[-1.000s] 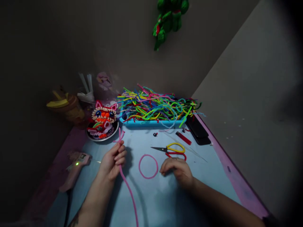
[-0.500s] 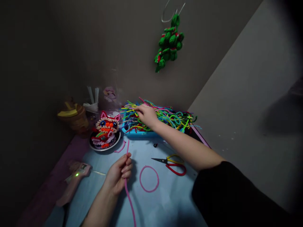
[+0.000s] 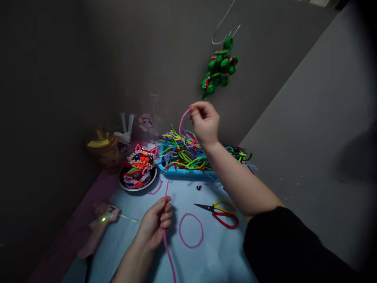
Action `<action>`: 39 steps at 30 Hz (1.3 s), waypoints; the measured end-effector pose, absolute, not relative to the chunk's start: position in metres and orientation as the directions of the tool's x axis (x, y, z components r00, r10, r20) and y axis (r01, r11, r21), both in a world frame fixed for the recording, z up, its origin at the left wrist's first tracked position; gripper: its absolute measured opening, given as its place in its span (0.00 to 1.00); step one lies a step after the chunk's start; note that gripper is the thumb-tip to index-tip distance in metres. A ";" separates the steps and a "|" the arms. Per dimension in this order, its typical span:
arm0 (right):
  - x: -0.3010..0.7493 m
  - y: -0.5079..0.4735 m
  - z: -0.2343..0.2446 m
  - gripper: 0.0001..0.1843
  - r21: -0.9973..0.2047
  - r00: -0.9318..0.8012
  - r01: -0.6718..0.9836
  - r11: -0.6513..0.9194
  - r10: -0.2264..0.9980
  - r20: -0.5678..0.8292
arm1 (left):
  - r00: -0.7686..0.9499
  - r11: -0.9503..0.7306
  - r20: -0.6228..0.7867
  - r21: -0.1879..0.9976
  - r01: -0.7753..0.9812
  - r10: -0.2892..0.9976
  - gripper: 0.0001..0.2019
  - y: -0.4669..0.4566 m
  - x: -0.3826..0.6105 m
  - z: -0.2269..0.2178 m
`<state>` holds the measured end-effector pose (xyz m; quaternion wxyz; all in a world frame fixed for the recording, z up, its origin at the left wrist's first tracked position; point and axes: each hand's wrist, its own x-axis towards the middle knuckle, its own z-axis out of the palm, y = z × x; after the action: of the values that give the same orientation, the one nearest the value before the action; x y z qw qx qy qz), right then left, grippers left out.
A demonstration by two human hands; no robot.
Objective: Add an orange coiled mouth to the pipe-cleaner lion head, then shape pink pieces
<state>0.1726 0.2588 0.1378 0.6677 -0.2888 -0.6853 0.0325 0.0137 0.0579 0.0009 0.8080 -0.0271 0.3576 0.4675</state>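
My left hand (image 3: pixel 157 222) is closed around a long pink pipe cleaner (image 3: pixel 169 253) above the blue table surface, its short upper end sticking out past the fingers. Raised over the bin, my right hand (image 3: pixel 206 122) pinches a second pink pipe cleaner (image 3: pixel 182 122), which curves down toward the pile. Below it, a blue bin (image 3: pixel 188 173) overflows with pipe cleaners (image 3: pixel 188 157) of many colours. On the table lies a pink pipe-cleaner ring (image 3: pixel 191 247), right of my left hand. Scissors (image 3: pixel 219 210) with one yellow and one red handle rest beyond the ring.
A pink glue gun (image 3: pixel 98 232) with a green light lies at left. Behind it stand a bowl (image 3: pixel 138 188) of pipe-cleaner figures and a brown pot (image 3: pixel 104 149). A green ornament (image 3: pixel 220 68) hangs on the wall. A small black piece (image 3: pixel 198 188) lies before the bin.
My right hand has lifted up from the pile and now holds a pink pipe cleaner. My left hand keeps its grip. The whole view has shifted slightly.
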 end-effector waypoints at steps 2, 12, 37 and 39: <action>0.184 0.235 0.167 0.10 -0.358 0.174 0.275 0.892 0.320 0.931 | 0.304 0.562 -0.601 0.300 -0.771 0.739 0.12 0.058 0.014 0.000; 0.240 0.102 0.226 0.15 -0.389 0.485 0.188 0.902 0.260 0.835 | 0.240 0.519 -0.597 0.353 -0.779 0.766 0.09 0.060 0.013 0.002; 0.170 0.101 -0.007 0.15 -0.948 -0.013 -0.305 -0.087 0.996 -0.088 | 0.283 0.520 -0.438 0.682 -0.514 0.853 0.11 0.043 0.026 0.007; 0.171 0.102 -0.006 0.15 -0.935 -0.056 -0.333 -0.120 0.993 -0.107 | 0.318 0.545 -0.443 0.683 -0.485 0.838 0.12 0.042 0.027 0.007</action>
<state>0.1712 0.1020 -0.0061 0.5386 -0.4263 -0.3871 0.6151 0.0265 0.0416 0.0074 0.7816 0.2194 0.4020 0.4234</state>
